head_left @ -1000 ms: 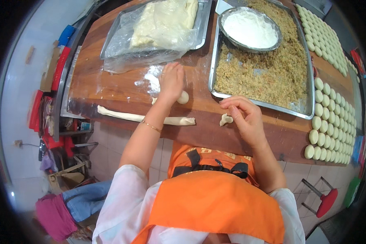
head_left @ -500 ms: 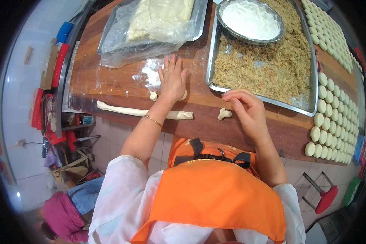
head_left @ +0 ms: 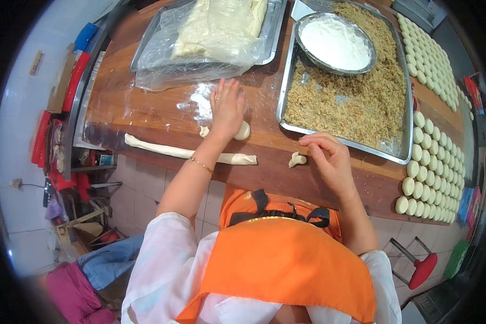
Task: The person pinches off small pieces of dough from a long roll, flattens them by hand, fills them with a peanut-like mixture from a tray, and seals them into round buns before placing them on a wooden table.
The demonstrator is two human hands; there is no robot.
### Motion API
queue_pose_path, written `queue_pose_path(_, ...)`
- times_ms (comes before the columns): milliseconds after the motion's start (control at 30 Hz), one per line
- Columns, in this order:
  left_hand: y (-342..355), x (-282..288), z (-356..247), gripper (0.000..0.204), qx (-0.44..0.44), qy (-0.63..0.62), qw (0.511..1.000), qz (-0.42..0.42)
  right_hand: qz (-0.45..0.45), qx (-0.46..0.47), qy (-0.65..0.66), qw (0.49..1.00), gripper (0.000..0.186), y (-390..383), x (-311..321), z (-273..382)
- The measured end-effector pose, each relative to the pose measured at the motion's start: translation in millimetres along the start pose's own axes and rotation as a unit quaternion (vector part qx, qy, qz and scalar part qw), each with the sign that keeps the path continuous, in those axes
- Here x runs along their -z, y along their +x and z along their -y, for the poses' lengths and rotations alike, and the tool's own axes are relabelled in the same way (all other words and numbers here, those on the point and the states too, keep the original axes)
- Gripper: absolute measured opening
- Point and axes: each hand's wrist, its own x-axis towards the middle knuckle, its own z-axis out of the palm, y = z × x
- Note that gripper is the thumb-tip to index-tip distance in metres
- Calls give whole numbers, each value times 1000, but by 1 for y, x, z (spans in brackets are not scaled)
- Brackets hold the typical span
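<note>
My left hand (head_left: pixel 228 110) lies flat on the floured wood, fingers stretched out. A round, flattened piece of dough (head_left: pixel 243 131) shows from under its right edge; part of it is hidden by the palm. A small torn lump of dough (head_left: pixel 204 131) sits just left of that wrist. Under my left forearm runs a long dough rope (head_left: pixel 162 147) near the table's front edge. My right hand (head_left: pixel 328 159) hovers with loosely bent fingers, thumb apart and nothing visible in it. Beside its fingertips is another twisted dough lump (head_left: pixel 297 159).
A metal tray of crumbly brown filling (head_left: pixel 340 102) carries a bowl of white flour (head_left: pixel 335 43). A plastic-covered dough slab (head_left: pixel 216 32) fills another tray. Rows of round dough pieces (head_left: pixel 432 173) line the right side. A red stool (head_left: pixel 423 271) stands right; another person (head_left: pixel 75 291) is lower left.
The view has shifted slightly. More of the flattened dough now shows beside my left palm, which has moved a little left off it. My right hand stays near the small lump.
</note>
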Motion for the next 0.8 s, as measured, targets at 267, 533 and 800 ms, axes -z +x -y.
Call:
queue_pose_path(267,-30,33,-22,52,-32,8,998,61,1,-12,18,1000,16,-6,-8,10)
queue_pose_path(533,-59,48,-27,28,254,-604,749,94,61,87,-77,991,36,16,-18,12)
queue_pose_path(800,-17,28,-179,45,117,-725,592,333,-75,200,-195,957,58,3,48,17)
